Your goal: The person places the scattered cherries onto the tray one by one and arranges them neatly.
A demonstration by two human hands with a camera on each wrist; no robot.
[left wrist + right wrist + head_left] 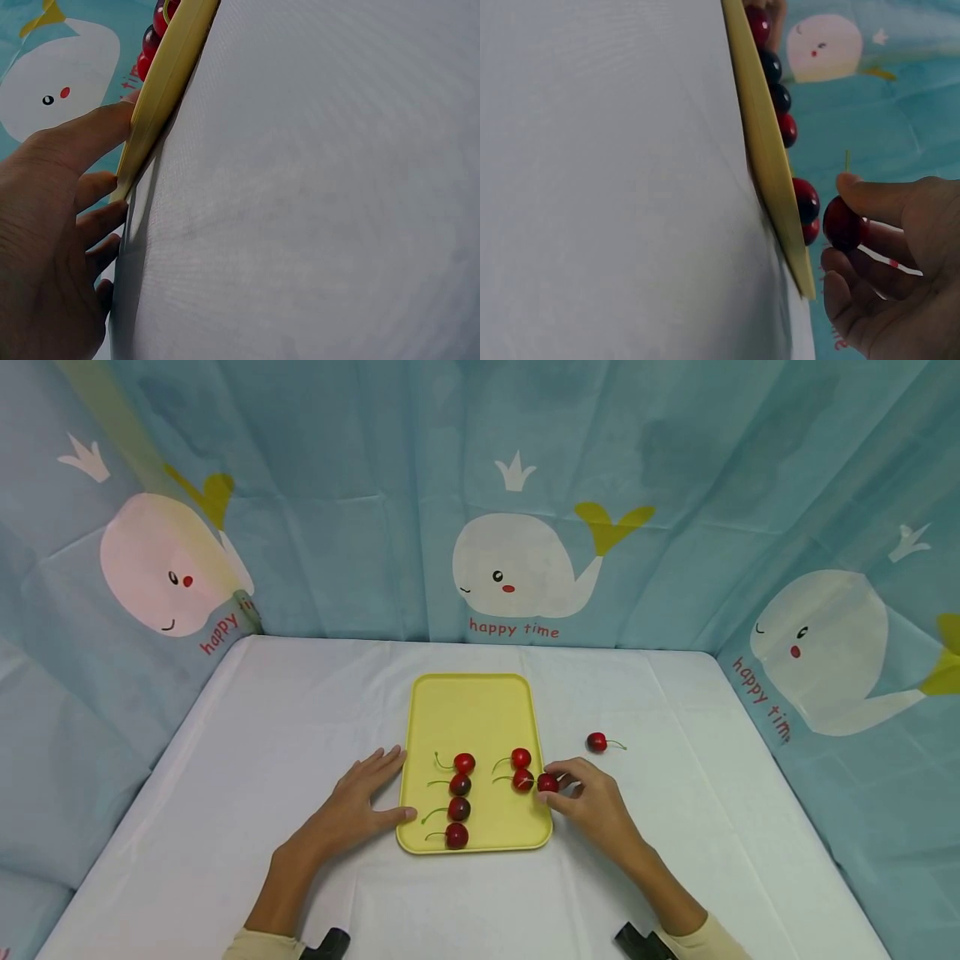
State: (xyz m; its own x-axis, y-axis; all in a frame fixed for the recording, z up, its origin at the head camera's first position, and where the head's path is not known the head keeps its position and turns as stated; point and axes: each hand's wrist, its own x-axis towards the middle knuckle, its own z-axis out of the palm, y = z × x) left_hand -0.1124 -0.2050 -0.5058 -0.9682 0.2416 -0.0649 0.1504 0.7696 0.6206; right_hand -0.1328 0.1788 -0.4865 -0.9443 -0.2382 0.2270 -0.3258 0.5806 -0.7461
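A yellow tray [483, 718] lies on the white cloth. My left hand [354, 814] rests at its left edge, fingers extended and thumb on the rim. Above the tray's right edge, my right hand [595, 797] pinches a dark red cherry [547, 783] between thumb and fingers. In the right wrist view this held cherry [844, 224] hangs clear of the tray, its stem pointing up. Several cherries [458, 809] form a column on the tray's left half, stems to the left. Two more, an upper cherry [521, 758] and a lower cherry [522, 780], sit on the right half.
One loose cherry [597, 742] lies on the white tablecloth [675, 735] right of the tray, beyond my right hand. Blue curtains [360, 527] with printed whales enclose the table at the back and both sides.
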